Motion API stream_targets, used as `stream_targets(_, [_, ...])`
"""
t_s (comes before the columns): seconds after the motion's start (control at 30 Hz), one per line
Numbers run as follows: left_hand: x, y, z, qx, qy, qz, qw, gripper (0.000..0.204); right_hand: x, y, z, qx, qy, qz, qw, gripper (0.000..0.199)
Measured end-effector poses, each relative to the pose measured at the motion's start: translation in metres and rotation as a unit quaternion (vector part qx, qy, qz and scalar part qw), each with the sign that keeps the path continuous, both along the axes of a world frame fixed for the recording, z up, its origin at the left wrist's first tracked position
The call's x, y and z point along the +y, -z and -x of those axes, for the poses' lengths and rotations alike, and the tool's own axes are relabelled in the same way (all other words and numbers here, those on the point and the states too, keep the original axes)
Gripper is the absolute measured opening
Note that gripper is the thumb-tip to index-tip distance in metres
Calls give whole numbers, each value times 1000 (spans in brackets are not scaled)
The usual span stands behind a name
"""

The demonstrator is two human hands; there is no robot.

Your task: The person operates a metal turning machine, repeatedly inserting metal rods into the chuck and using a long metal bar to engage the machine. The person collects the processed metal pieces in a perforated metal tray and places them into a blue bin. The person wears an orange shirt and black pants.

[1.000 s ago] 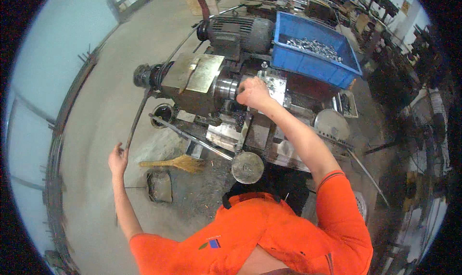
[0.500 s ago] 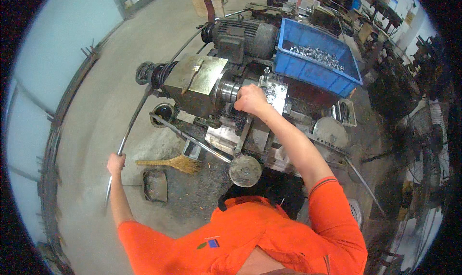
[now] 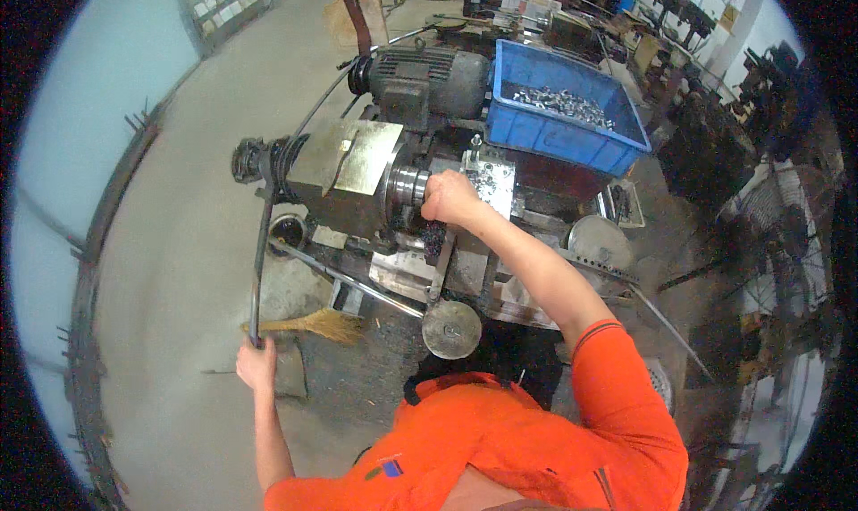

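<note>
- Fingers of my left hand are wrapped around the lower part of a long metal lever, which stands nearly upright in view and runs up to the left end of the machine.
- My right hand is curled in front of a round, shiny metal chuck near the machine's middle; its fingertips are hidden, so I cannot tell whether they grasp anything.
- Just right of that hand sits a metal block littered with small bits.
- Left of the chuck, a flat, yellowish metal plate lies on top of the machine.
- Farther back, a dark, ribbed motor stands beside a blue bin holding many small, shiny metal pieces.
- Nearer me is a round grey disc; on the floor lies a straw broom, near my left hand in view.
- I wear an orange shirt.
</note>
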State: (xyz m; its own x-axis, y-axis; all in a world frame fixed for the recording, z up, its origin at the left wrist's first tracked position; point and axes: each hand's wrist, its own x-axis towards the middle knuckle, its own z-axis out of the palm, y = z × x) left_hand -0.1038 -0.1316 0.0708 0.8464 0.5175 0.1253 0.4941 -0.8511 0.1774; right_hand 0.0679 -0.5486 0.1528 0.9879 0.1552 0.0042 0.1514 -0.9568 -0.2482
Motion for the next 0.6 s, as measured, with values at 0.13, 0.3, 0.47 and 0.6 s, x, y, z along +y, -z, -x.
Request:
stream_targets(0.13, [-10, -14, -3, -8, -3, 40, 999, 40, -7, 0, 0, -52, -13, 62, 997, 27])
stream_targets(0.3, [2, -10, 10, -11, 83, 73, 994, 41, -45, -51, 17, -140, 1, 80, 987, 24])
stream_targets(0.47, [34, -26, -44, 117, 221, 189, 950, 37, -138, -100, 19, -320, 103, 42, 941, 45])
stream_targets(0.6, [21, -11, -74, 49, 175, 533, 827, 27, -154, -100, 56, -372, 62, -70, 924, 49])
